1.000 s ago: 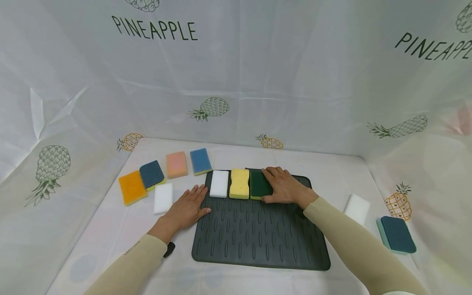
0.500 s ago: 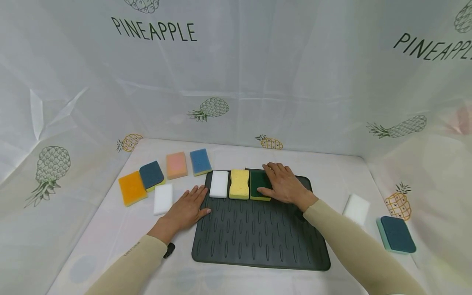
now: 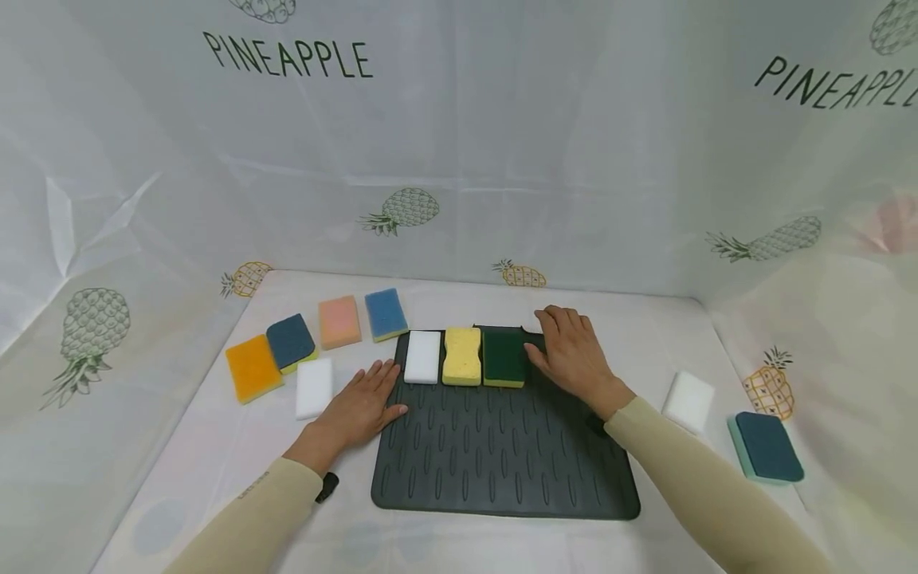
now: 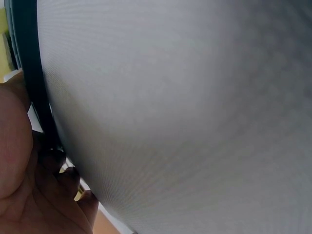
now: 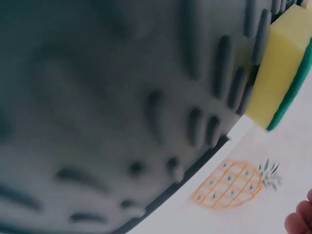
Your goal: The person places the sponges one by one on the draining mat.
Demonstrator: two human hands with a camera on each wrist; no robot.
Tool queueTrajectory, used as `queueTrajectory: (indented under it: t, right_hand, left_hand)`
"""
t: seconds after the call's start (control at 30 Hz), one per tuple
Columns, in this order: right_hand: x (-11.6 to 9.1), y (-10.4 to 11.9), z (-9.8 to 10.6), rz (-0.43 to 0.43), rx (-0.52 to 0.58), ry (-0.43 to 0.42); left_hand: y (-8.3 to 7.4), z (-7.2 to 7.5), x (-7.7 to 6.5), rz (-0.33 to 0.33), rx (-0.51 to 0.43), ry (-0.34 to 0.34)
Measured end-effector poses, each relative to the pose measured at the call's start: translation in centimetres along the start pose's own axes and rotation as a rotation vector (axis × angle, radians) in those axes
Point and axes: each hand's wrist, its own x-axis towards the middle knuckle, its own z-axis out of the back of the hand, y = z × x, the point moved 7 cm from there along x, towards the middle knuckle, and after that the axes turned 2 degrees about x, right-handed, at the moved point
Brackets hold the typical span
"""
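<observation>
Plainly, the right hand (image 3: 574, 351) hovers over the far right part of a dark grey, ridged rectangular mat (image 3: 502, 470), its grip loose, thumb and fingers apart. Its thumb tip comes right up to the near-flat, green-topped yellow sponge (image 3: 504, 356); whether the two touch is hard to tell from the head view. That sponge lies on the mat's far edge, last in a row of three, after a plain white rectangular foam block (image 3: 422, 357) at the left and a pale yellow sponge with notched sides (image 3: 462, 356) in the middle.

The left hand (image 3: 358, 410) lies palm down across the mat's left edge, its grip likewise apart, thumb spread from the fingers.

Left of the mat, on the white-covered desk (image 3: 502, 546), lie a second white foam block (image 3: 314, 388), an orange square sponge (image 3: 254, 372), a navy-topped yellow sponge (image 3: 290, 341), a pink sponge (image 3: 339, 322) and a blue-topped yellow sponge (image 3: 386, 313). Well apart, at the right, are a third white foam block (image 3: 688, 402) and a navy-topped, light teal sponge (image 3: 767, 448). Behind everything hangs a pale curtain printed with pineapples (image 3: 574, 159).
</observation>
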Motion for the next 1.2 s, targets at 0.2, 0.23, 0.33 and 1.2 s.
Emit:
queueTrajectory:
  t: [0.2, 0.23, 0.33, 1.2]
  right_hand:
    - [-2.7, -2.3, 1.8, -0.011, -0.042, -0.051]
    - [-3.3, -2.8, 2.1, -0.017, -0.046, -0.053]
    - [-5.0, -4.3, 3.0, -0.033, -0.06, -0.063]
    - [-19.1, -12.3, 9.7, -0.172, -0.232, 0.034]
  left_hand:
    - [-0.2, 0.2, -0.1, -0.005, -0.002, -0.005]
    - [-0.2, 0.3, -0.1, -0.005, -0.001, -0.008]
    - [-0.2, 0.4, -0.1, -0.005, -0.004, -0.016]
    - [-0.3, 0.3, -0.1, -0.021, -0.006, -0.034]
